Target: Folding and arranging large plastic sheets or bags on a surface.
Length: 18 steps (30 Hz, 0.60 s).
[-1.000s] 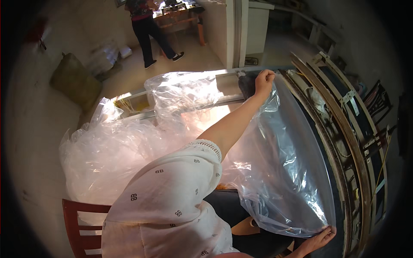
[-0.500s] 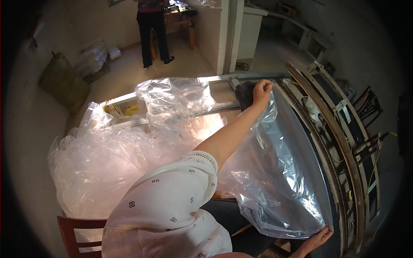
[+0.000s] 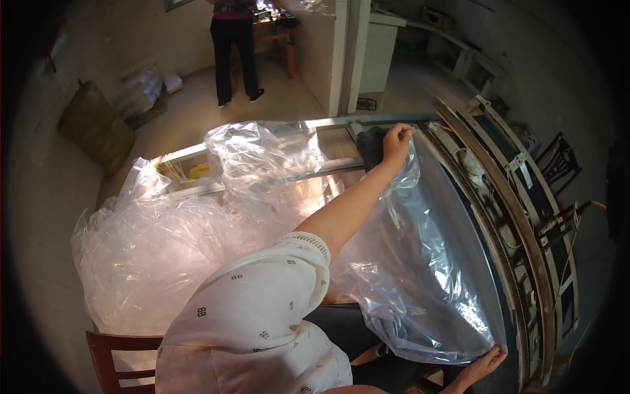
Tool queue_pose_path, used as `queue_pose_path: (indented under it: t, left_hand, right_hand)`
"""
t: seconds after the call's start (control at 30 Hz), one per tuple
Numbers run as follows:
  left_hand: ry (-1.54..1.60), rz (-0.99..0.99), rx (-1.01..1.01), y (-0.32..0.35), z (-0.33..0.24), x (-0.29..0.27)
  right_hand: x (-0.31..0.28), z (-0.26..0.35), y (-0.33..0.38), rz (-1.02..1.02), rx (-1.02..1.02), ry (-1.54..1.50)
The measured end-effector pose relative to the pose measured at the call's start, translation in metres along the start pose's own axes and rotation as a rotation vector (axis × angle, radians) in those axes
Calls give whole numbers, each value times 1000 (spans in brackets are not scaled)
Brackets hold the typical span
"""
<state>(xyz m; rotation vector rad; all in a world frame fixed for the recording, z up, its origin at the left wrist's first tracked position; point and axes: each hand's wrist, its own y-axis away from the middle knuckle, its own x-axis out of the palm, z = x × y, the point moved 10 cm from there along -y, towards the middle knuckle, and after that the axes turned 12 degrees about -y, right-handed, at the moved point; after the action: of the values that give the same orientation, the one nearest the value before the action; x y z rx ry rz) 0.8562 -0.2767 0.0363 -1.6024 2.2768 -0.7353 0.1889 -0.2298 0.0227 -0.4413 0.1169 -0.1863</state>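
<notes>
A large sheet of clear plastic film [image 3: 420, 262] lies stretched over the right part of the table. My left hand [image 3: 396, 142] reaches across to its far corner, fingers pinched on the film's edge. Beside that hand sits a dark rounded object [image 3: 371, 146], partly covered. At the near right corner my right hand [image 3: 487, 365] pinches the same film between thumb and fingers. The film's right edge runs fairly straight between the two hands. More crumpled clear plastic [image 3: 151, 256] is heaped to the left, bunching up toward the far edge.
A metal frame [image 3: 328, 122] edges the table's far side, with a yellow item [image 3: 199, 171] near it. Long wooden and metal rails [image 3: 512, 190] stand along the right. A red-brown chair [image 3: 98, 358] is at lower left. Another person [image 3: 234, 52] stands at a far table; a sack [image 3: 95, 128] leans left.
Almost nothing differs. Both hands keep their pinch on the film; the whole view has shifted very slightly.
</notes>
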Motion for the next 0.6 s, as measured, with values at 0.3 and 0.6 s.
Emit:
queue_pose_path:
  t: [0.3, 0.6]
  left_hand:
    - [14, 10, -11, -1, 4, 2]
    - [23, 11, -37, 0, 3, 1]
  right_hand:
    - [3, 3, 2, -13, 13, 2]
    - [-2, -4, -2, 10, -11, -11]
